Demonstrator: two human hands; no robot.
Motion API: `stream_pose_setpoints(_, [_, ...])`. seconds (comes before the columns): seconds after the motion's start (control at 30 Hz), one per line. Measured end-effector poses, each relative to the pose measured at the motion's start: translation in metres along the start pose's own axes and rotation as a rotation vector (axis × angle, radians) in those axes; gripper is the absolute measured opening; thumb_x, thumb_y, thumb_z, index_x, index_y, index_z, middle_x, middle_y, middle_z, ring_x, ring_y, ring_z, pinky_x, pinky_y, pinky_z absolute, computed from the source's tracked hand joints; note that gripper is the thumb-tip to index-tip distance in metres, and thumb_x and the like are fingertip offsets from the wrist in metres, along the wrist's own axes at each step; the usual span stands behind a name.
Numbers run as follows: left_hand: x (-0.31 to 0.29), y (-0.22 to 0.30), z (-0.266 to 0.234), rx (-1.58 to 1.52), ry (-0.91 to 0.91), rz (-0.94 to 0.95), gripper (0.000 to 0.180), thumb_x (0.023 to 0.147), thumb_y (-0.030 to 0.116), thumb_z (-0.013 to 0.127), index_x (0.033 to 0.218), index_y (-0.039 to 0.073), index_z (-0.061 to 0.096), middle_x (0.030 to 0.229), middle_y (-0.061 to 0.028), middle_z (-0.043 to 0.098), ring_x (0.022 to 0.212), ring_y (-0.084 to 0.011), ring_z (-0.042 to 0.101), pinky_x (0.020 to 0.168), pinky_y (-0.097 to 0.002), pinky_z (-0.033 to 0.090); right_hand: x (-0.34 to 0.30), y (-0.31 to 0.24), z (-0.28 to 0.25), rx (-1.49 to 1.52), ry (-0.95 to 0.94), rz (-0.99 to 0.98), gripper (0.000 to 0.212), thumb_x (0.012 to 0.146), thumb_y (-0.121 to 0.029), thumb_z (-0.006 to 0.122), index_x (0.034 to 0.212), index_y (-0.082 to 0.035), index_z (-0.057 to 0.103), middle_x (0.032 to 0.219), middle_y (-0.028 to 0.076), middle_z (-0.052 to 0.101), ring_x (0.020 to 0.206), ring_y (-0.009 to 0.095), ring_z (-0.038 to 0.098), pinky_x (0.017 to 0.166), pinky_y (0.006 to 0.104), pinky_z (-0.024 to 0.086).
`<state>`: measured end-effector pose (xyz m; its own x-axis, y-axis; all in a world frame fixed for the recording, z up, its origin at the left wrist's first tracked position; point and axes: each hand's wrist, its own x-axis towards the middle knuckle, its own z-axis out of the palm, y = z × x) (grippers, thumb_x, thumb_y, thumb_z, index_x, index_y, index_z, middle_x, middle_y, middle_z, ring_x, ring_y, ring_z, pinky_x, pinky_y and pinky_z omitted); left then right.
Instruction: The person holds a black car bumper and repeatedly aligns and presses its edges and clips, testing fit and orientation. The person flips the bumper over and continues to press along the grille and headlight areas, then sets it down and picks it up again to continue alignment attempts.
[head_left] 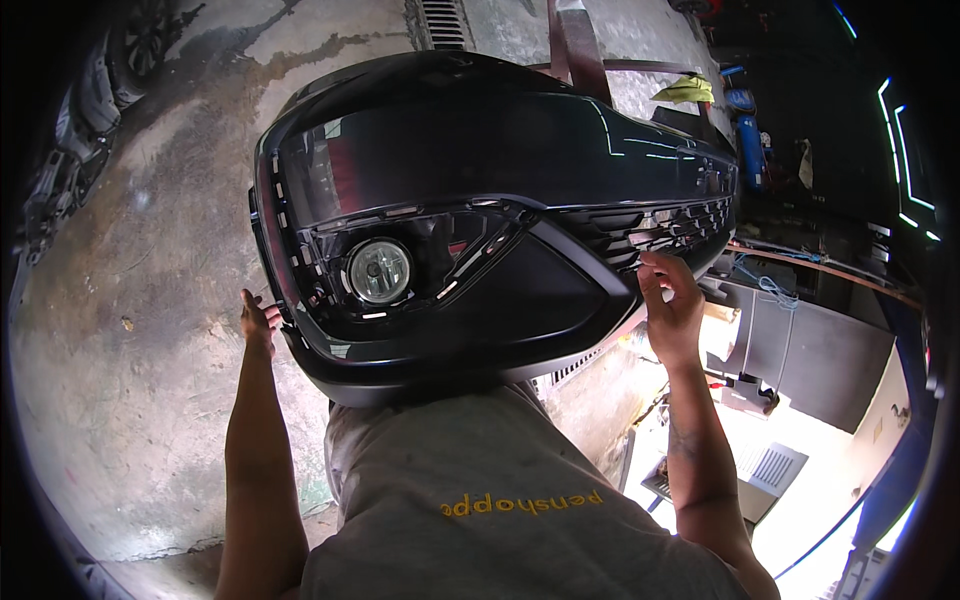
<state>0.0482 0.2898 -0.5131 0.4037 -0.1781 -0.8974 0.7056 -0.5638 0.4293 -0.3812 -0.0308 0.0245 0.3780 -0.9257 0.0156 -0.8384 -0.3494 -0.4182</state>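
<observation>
A dark, glossy car bumper fills the middle of the view, held close against my waist. Set into its left part is a round fog light in a black recess. A black mesh grille runs along its right side. My left hand is at the bumper's left edge, fingers stretched out and their tips at the rim. At the lower edge of the grille, my right hand has its fingers bent in a pinch on the bumper. The bumper hides its own underside and whatever supports it.
Stained concrete floor spreads to the left, with part of a car at the far left. Behind the bumper stand a brown metal post and a floor grate. A blue cylinder and a grey cabinet are on the right.
</observation>
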Motion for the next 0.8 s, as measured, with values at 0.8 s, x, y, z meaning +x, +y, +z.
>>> stream_pose_setpoints(0.8, [-0.050,0.018,0.033,-0.018,-0.166,0.099,0.090,0.102,0.087,0.043,0.123,0.007,0.076,0.095,-0.0058,0.074,0.080,-0.0181,0.065,0.073,-0.0350,0.050,-0.051,-0.067,0.043,-0.406,-0.196,-0.641,0.050,0.089,-0.041,0.088,0.126,-0.010,0.079,0.138,0.019,0.067,0.130,0.041,0.062,0.108,0.0535,0.051])
